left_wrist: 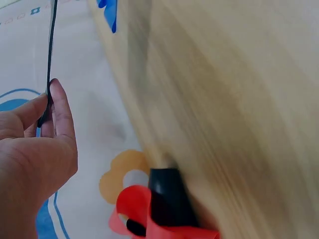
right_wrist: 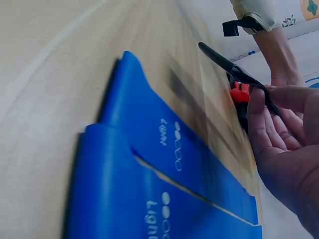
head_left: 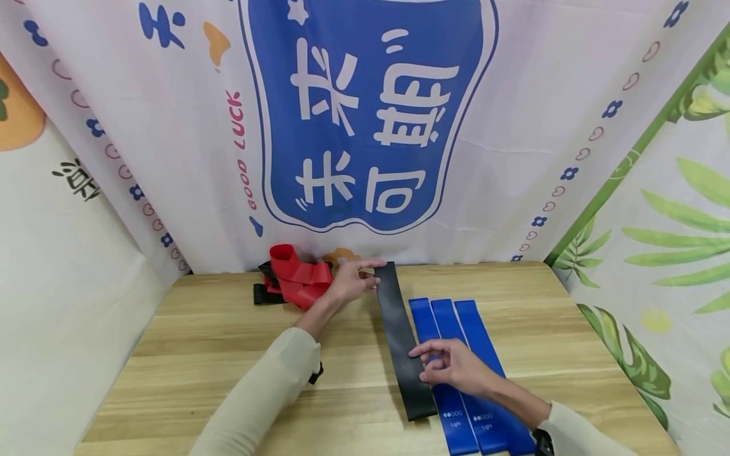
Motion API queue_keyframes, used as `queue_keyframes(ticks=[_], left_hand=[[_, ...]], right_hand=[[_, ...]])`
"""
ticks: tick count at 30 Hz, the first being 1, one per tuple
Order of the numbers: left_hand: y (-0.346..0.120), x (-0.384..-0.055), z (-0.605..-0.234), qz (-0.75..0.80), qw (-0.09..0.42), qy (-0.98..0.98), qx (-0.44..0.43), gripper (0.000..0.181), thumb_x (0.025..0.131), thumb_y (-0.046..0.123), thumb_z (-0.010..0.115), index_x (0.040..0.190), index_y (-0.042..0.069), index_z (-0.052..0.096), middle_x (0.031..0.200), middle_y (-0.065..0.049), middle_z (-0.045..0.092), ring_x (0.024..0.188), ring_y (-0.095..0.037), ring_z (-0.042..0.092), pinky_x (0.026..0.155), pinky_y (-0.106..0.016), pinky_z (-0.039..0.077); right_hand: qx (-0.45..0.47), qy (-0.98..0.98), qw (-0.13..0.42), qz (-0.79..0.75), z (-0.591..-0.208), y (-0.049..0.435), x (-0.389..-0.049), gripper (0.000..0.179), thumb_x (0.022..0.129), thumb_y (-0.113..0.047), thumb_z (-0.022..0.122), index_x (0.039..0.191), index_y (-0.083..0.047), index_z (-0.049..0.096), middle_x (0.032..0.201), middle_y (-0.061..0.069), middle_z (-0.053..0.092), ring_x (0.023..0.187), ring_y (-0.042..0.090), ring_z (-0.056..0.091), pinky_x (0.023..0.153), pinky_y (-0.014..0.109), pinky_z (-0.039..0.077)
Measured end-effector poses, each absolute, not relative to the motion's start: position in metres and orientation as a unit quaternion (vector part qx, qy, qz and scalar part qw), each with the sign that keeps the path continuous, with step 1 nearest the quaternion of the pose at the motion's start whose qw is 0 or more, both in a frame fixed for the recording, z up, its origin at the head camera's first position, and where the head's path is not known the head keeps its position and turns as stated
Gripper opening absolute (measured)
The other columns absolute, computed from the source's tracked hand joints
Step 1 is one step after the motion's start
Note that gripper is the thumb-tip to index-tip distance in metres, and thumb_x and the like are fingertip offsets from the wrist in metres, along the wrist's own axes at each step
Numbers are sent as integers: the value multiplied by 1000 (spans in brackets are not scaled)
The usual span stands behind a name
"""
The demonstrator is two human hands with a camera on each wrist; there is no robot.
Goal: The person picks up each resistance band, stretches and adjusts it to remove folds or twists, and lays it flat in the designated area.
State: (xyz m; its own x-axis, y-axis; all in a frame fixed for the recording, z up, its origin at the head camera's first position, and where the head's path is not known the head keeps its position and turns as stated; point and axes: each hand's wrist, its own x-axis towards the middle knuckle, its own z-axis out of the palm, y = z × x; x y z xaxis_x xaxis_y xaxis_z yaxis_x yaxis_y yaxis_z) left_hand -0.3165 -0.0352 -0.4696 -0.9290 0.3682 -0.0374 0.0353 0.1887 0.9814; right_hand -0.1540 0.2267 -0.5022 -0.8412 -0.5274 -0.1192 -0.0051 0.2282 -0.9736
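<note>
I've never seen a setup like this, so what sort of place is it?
Probably a makeshift indoor work corner: printed cloths hang behind and beside a wooden table. Whether it's in a home or a studio, I can't tell.

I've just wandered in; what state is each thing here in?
Long flat black rubbery band: extended, held up off the wooden table
Left grip: pinching the black band's far end
Right grip: pinching it toward its near end
Three flat blue rubbery bands: lying side by side
Red and black bands: loosely heaped
</note>
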Motion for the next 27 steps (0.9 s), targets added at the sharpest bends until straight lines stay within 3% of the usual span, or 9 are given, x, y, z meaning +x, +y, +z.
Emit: queue_keyframes(ticks=[9, 27], left_hand=[[-26, -311, -482, 609, 171, 762, 138, 45, 98, -13, 64, 138, 6, 70, 140, -18, 62, 95, -23, 72, 98, -59, 58], [-13, -304, -503, 557, 190, 794, 151, 48, 93, -19, 62, 133, 6, 74, 143, -17, 63, 98, -24, 71, 83, -40, 65]], right_hand=[[-149, 726, 257, -620, -508, 231, -145, 43, 95, -3, 76, 136, 6, 63, 108, 15, 64, 80, 19, 74, 74, 36, 65], [-116, 705, 301, -632, -518, 236, -134, 46, 93, 2, 76, 135, 9, 61, 105, 13, 64, 84, 20, 74, 75, 35, 65]])
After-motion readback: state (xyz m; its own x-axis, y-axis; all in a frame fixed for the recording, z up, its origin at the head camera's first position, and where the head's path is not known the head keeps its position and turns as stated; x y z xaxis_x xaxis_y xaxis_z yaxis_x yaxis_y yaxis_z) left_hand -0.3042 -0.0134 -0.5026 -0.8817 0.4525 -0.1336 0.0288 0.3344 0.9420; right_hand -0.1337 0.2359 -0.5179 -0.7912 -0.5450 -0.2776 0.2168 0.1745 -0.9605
